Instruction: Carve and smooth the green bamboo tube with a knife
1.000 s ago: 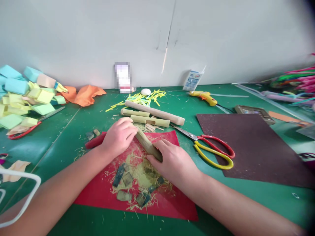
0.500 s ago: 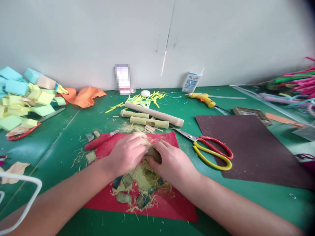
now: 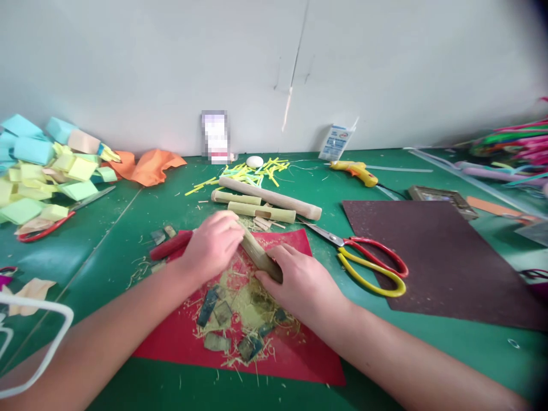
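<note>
My right hand is wrapped round the near end of a greenish bamboo piece, which slants up and to the left. At its far end my left hand has curled fingers against the bamboo; whether a small sandpaper piece lies under them is hidden. Beneath both hands lies a red sheet strewn with pale dust, shavings and several dark sandpaper pieces. A red-handled knife rests by my left wrist, its blade hidden.
Beyond the sheet lie bamboo pieces and yellow strips. Scissors overlap a dark brown sheet at the right. A yellow glue gun and a carton are farther back. Folded papers and red-handled scissors sit left.
My left hand has moved left and away along the bamboo, showing more of its length. It now covers the knife's blade. My right hand has hardly moved.
</note>
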`<state>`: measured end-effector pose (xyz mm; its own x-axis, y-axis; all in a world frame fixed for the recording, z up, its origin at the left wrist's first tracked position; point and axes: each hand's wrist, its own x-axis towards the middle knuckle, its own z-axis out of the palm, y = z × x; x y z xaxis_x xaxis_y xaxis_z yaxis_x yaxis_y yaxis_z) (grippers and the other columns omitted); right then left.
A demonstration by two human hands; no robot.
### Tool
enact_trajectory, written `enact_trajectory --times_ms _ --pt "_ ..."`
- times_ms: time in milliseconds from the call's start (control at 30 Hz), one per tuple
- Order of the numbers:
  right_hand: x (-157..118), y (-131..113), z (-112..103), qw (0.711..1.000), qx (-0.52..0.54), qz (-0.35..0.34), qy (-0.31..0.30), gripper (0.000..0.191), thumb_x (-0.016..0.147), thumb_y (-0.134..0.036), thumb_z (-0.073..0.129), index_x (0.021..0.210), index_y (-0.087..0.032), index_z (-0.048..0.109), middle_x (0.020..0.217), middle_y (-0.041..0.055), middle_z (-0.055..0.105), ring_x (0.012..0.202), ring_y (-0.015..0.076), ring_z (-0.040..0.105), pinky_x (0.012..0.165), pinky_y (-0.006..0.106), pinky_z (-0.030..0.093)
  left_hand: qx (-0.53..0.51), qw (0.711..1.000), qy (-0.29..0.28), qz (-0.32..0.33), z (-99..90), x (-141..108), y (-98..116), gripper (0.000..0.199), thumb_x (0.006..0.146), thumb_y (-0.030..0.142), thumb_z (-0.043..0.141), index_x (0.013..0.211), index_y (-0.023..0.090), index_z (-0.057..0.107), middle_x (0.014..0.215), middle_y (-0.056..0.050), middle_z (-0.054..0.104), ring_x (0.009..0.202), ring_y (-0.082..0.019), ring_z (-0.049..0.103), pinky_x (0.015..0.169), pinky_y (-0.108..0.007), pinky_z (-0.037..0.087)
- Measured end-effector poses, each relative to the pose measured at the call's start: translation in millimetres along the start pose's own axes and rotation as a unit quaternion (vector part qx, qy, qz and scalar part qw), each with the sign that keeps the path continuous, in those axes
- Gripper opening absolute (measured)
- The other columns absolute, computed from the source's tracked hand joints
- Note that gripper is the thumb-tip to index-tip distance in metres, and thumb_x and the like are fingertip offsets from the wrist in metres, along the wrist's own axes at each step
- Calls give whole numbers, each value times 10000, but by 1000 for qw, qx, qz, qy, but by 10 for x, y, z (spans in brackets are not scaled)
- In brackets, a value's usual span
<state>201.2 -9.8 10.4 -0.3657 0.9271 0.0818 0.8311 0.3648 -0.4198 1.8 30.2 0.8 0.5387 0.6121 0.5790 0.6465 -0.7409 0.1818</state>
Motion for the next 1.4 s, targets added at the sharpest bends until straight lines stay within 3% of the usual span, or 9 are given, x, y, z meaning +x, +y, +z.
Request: enact_trajectory --times_ms 100,267,433,567,733,867,1033,1200,1400 --pt "4 -6 -5 1000 0 0 -5 109 784 -295 576 811 -196 538 817 10 589 689 143 537 582 258 314 -39 997 -46 42 8 -1 44 168 885 122 494 931 152 653 961 -73 656 1042 -207 538 927 -384 470" --pt "6 1 0 1000 0 3 3 146 786 -328 579 769 -201 510 780 4 571 650 133 508 565 252 300 5 1000 12 4 14 10 -4 143 880 142 516 877 150 659 891 -72 662 999 -223 543 916 -420 465" --pt "9 15 11 1000 9 -13 0 116 781 -294 575 791 -202 506 807 6 576 692 141 523 590 253 312 -58 996 -52 50 30 -12 43 163 882 131 507 953 150 653 970 -75 656 1053 -213 538 936 -384 465" --pt "9 13 6 1000 5 -3 0 150 787 -331 579 780 -201 504 789 2 568 664 138 509 573 257 304 -1 1000 11 -3 19 1 -13 134 878 152 530 883 150 664 897 -72 659 995 -220 546 916 -413 465" --pt "1 14 14 1000 5 -9 2 132 776 -303 585 797 -202 503 803 1 571 690 144 524 581 260 304 -47 996 -56 43 -8 -17 38 164 883 130 507 940 153 660 968 -69 659 1049 -206 538 943 -382 462" --pt "0 18 18 1000 2 -10 9 147 787 -329 579 796 -199 510 795 4 574 676 142 522 575 261 302 9 1000 10 -3 -4 -11 -12 151 883 158 517 894 167 667 906 -67 665 1010 -225 549 915 -431 469" --pt "8 15 18 1000 4 -12 2 120 783 -294 576 824 -195 523 817 7 584 698 144 537 589 260 317 -47 997 -47 39 16 -12 56 169 884 128 500 947 146 656 966 -74 660 1041 -200 543 931 -375 475" --pt "2 6 10 1000 -1 -5 2 142 787 -326 575 797 -195 521 803 8 583 674 141 526 575 261 314 2 1000 15 -6 16 7 1 158 888 157 507 875 163 664 905 -69 660 986 -214 554 906 -420 473" --pt "4 6 5 1000 9 -13 -5 94 793 -283 551 811 -195 522 821 14 586 693 142 532 584 257 321 -65 995 -53 60 16 5 75 161 884 140 505 932 162 658 967 -75 660 1036 -207 553 917 -382 478"
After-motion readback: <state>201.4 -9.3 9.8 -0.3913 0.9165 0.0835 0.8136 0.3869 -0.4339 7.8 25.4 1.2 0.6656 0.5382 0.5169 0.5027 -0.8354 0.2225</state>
